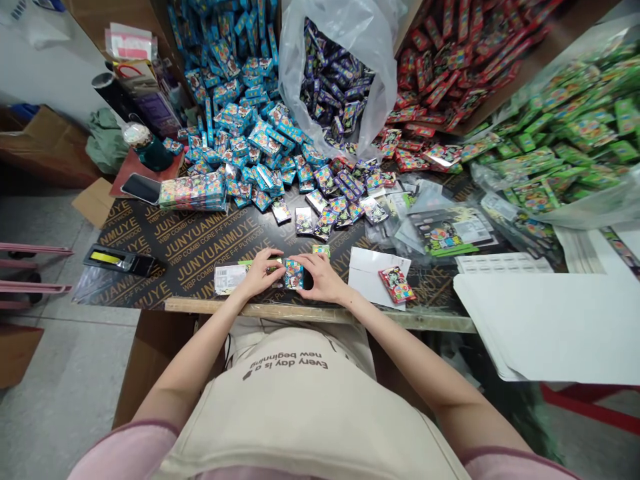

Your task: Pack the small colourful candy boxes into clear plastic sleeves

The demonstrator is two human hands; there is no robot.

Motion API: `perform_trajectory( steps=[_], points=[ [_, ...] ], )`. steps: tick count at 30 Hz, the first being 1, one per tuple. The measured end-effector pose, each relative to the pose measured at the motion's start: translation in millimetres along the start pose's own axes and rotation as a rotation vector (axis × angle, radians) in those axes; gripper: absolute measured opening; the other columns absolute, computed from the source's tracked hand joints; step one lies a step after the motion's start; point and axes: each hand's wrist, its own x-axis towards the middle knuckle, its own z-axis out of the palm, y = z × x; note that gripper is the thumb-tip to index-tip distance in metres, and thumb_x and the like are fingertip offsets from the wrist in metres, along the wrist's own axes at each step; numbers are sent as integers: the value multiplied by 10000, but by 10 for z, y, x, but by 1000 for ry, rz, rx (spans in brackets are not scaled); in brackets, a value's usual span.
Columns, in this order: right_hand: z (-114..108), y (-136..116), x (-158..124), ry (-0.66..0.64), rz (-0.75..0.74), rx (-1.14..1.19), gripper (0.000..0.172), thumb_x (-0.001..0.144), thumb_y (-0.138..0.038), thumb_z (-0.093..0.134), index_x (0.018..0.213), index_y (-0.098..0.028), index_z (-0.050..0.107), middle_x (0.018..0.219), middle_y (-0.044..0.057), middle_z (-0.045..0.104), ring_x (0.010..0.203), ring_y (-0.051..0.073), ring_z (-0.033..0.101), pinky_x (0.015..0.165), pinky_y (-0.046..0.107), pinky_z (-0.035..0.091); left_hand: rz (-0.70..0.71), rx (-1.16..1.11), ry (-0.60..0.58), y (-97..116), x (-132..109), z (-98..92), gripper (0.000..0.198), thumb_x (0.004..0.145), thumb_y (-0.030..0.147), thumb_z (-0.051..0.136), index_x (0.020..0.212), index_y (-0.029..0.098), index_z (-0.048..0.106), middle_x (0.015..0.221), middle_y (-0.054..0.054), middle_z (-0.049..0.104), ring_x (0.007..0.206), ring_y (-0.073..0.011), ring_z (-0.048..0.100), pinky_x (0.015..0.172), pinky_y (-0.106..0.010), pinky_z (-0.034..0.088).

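A small blue printed box (293, 274) lies near the table's front edge between my two hands. My left hand (260, 273) curls its fingers and thumb at the box's left side, with a bit of green packaging showing beside the fingers. From the right, my right hand (324, 280) grips the same box between thumb and fingers. A white card with a barcode (229, 279) lies partly beneath my left hand. Just beyond my right fingers is a small green box (321, 251). A red box (397, 285) rests on a white sheet (360, 267) to the right.
Blue boxes (260, 133) heap at the back left, purple ones (335, 87) fill a plastic bag (295, 73), red (440, 73) and green ones (570, 127) lie rightward. A cutter (120, 260), phone (141, 189) and packed stack (194, 191) are left. White sheets (550, 320) overhang the front right.
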Motion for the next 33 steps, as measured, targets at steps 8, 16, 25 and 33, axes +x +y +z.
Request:
perform_trajectory(
  steps=[8,16,25,33],
  points=[
    [-310,150,174,-151,-117,81,821,607,-259,699,1380,-219,424,1257,109,575,1167,309,467,994,485,317,15,0,-11,-15,1,-2,268,871,383,546,789,198,723,1151,-106,634,1113,-255,549,1000,-443,403],
    [-256,184,364,-211,-192,123,835,648,-227,685,1423,-209,376,1302,121,560,1162,303,497,997,482,330,43,-19,8,-41,-12,12,339,898,436,507,845,188,732,1147,-112,619,1130,-265,533,1013,-452,391],
    [-76,158,255,-86,-178,82,800,689,-224,666,1429,-196,364,1276,139,558,1134,302,507,968,468,378,61,6,-3,-59,-9,7,367,913,451,469,867,185,718,1152,-112,614,1154,-264,511,1035,-455,362],
    [-3,202,249,14,-184,36,733,701,-272,669,1386,-180,423,1251,148,550,1117,300,506,955,471,403,62,31,1,-65,3,-10,366,924,454,446,859,186,686,1161,-110,621,1161,-255,515,1039,-450,351]
  ],
)
